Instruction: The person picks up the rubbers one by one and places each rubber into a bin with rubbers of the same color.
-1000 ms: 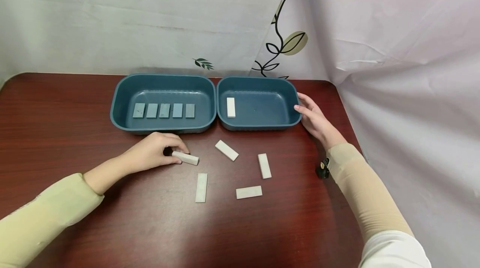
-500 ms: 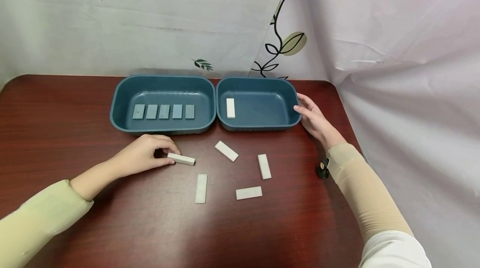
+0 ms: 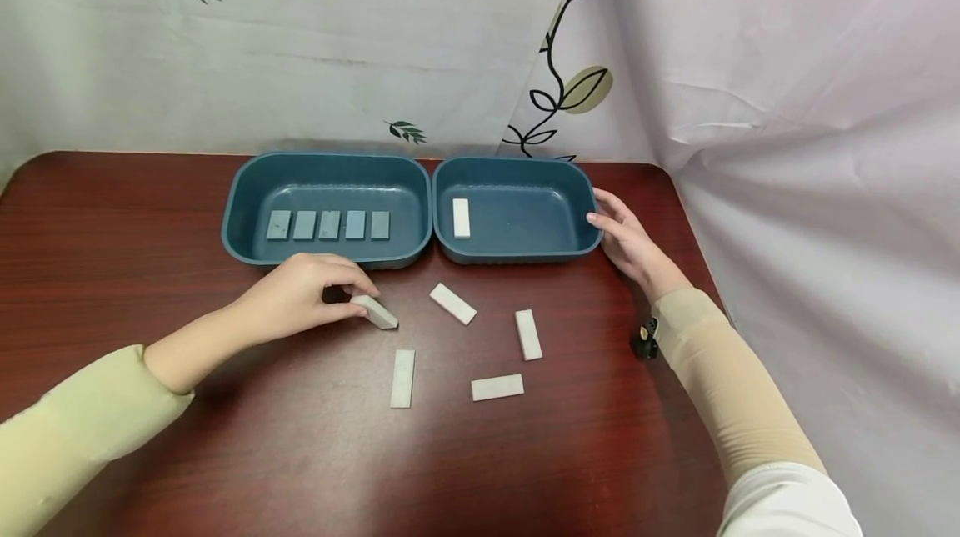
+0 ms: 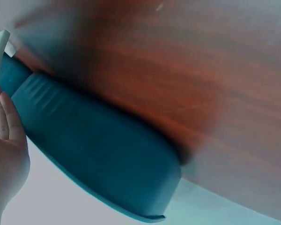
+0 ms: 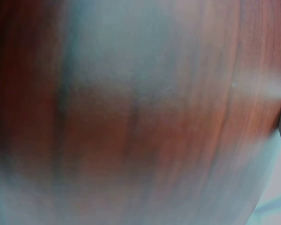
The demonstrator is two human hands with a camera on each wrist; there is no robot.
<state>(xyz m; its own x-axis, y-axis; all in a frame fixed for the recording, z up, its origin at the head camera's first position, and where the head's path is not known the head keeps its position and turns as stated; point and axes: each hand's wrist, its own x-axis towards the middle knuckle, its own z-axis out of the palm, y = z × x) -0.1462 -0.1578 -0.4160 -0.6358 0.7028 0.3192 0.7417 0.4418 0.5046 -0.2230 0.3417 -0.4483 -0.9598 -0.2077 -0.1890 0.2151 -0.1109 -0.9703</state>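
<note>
White oblong block [image 3: 376, 313], pinched at one end in left hand [image 3: 300, 291], tilted; can't tell if it touches the table [image 3: 315, 454]. Blue bin [image 3: 525, 224], rounded corners, sits upright, right end held by right hand [image 3: 630, 241], second block [image 3: 461, 218] inside at left.

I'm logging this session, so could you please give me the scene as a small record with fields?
left hand: pinches a white block near one end
right hand: holds the right bin at its right end
left bin: five blue-gray blocks in a row
right bin: one lone block, toward the left end
table: four loose blocks, lying apart
</note>
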